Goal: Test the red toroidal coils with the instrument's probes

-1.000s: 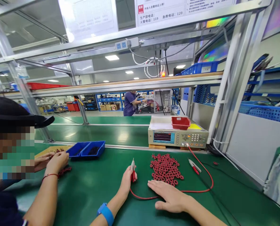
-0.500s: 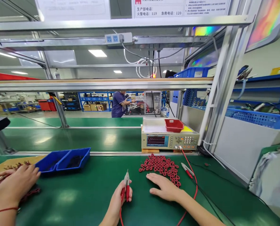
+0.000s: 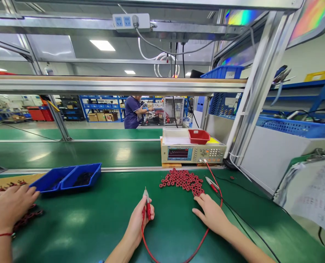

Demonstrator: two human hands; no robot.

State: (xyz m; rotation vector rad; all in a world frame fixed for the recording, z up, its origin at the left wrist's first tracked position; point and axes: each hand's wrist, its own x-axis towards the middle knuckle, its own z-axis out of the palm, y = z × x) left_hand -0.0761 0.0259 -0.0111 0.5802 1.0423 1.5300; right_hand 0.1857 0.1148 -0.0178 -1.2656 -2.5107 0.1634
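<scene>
Your left hand [image 3: 135, 221] is clamped on the clip [image 3: 148, 211]; your right hand [image 3: 213, 216] is apart, fingertips at the near edge of the loose rings [image 3: 197, 190]. No ring's visibly clipped, tbh can't tell what's done or left.

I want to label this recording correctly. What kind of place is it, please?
Probably an electronics assembly or testing workshop: a bench instrument with a waveform screen, many small red rings on a green worktop, and blue parts bins.
</scene>
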